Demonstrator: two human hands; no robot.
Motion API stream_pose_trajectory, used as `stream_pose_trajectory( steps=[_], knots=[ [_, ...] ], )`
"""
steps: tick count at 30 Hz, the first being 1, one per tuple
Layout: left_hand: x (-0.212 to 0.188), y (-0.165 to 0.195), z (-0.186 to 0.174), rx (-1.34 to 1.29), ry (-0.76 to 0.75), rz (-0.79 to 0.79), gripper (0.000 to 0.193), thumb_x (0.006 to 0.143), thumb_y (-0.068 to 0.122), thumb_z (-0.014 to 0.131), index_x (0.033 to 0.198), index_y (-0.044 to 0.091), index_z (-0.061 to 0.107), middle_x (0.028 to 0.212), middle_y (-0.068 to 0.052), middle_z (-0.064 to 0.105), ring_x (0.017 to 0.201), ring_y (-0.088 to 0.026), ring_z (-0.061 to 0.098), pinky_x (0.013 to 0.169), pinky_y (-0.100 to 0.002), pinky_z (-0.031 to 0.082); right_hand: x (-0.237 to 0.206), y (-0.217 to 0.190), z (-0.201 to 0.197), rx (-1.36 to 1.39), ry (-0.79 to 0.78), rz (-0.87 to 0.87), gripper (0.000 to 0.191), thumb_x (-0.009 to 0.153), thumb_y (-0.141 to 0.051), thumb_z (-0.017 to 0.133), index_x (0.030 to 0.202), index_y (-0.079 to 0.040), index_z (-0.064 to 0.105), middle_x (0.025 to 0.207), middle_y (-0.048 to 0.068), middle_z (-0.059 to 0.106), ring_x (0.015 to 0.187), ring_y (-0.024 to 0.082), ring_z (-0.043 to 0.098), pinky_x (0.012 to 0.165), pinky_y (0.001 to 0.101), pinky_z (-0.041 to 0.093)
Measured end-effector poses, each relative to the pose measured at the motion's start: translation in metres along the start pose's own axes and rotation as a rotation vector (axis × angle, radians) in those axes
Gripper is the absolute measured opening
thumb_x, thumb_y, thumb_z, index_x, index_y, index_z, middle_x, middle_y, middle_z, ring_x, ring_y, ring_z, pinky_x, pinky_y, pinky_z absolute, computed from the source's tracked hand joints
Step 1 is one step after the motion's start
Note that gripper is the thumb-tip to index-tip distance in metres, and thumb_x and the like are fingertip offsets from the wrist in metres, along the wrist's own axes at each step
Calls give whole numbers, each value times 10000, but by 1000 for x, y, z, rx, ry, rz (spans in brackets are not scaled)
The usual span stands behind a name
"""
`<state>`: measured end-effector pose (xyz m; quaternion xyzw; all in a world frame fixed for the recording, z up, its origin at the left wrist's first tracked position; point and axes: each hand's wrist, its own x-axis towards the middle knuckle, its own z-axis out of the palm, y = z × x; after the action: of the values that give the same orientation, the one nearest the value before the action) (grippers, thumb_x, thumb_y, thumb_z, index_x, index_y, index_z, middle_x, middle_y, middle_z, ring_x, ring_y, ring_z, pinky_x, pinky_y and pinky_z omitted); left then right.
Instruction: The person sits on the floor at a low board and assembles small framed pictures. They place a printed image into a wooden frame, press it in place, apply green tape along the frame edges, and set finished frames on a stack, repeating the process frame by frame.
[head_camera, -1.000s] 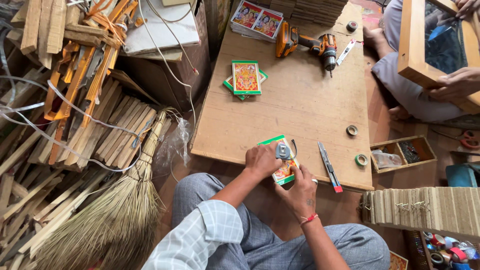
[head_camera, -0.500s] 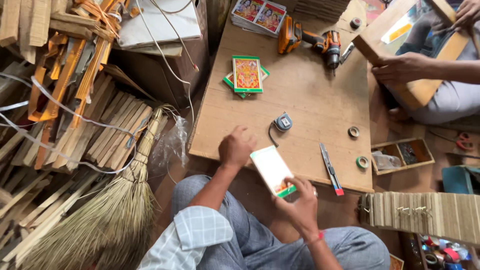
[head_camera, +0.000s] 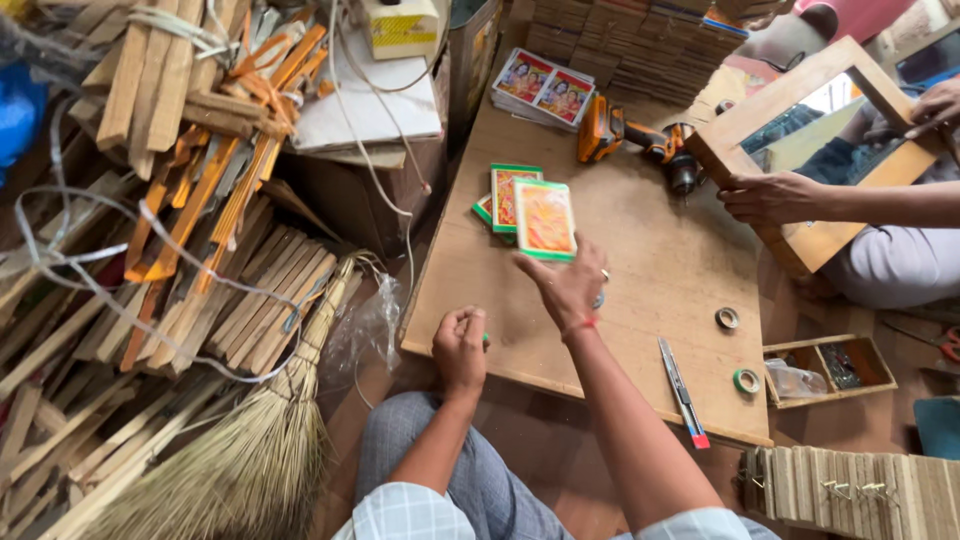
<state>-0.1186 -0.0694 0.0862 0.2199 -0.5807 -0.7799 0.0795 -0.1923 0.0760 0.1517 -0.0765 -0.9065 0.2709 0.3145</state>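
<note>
My right hand (head_camera: 566, 287) reaches out over the wooden table (head_camera: 650, 240) and grips the lower corner of a small green-bordered orange picture (head_camera: 545, 219). The picture hangs just right of a short stack of similar green-edged pictures (head_camera: 503, 196). My left hand (head_camera: 460, 350) rests as a fist at the table's front edge, with a bit of something green (head_camera: 486, 341) showing at its fingers.
An orange drill (head_camera: 622, 138), a utility knife (head_camera: 682, 392), two tape rolls (head_camera: 727, 318) (head_camera: 746, 381) and colour prints (head_camera: 546, 86) lie on the table. Another person's hand (head_camera: 770, 196) holds a wooden-framed mirror (head_camera: 800, 100) at right. Wood strips (head_camera: 190, 260) and a broom (head_camera: 250, 440) crowd the left.
My right hand has carried the picture from near my lap out over the table toward the stack. My left hand drew back to the front edge and closed.
</note>
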Motion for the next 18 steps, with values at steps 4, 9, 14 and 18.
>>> stream_pose_trajectory(
  steps=[4, 9, 14, 18],
  knots=[
    [5, -18, -2, 28, -32, -12, 262, 902, 229, 702, 1030, 1, 677, 749, -25, 674, 604, -79, 586, 547, -246, 514, -5, -12, -22, 376, -325, 195, 771, 784, -486, 858, 1349, -22, 614, 1204, 190, 656, 1153, 325, 609, 953, 425, 471],
    [10, -39, 1, -164, -170, -31, 247, 891, 204, 700, 1053, 29, 635, 790, 11, 667, 616, -78, 593, 519, -242, 497, -87, -1, -136, 254, -201, 51, 445, 780, -223, 848, 1159, -30, 720, 1161, 148, 743, 1096, 272, 714, 946, 358, 545],
    [-2, -30, 1, -11, -303, 6, 194, 969, 181, 674, 1089, 31, 647, 776, 10, 633, 619, -55, 552, 527, -219, 448, -129, 41, -288, -79, 176, 83, 318, 829, -86, 836, 1124, -38, 726, 1172, 128, 736, 1058, 263, 728, 942, 358, 568],
    [-16, -12, 6, 87, -299, 32, 181, 964, 172, 669, 1049, 12, 658, 730, -2, 648, 571, -66, 566, 497, -224, 433, -108, 95, -429, -367, 144, -20, 374, 882, -140, 834, 1218, -46, 701, 1250, 148, 711, 1178, 296, 699, 1032, 376, 558]
  ],
)
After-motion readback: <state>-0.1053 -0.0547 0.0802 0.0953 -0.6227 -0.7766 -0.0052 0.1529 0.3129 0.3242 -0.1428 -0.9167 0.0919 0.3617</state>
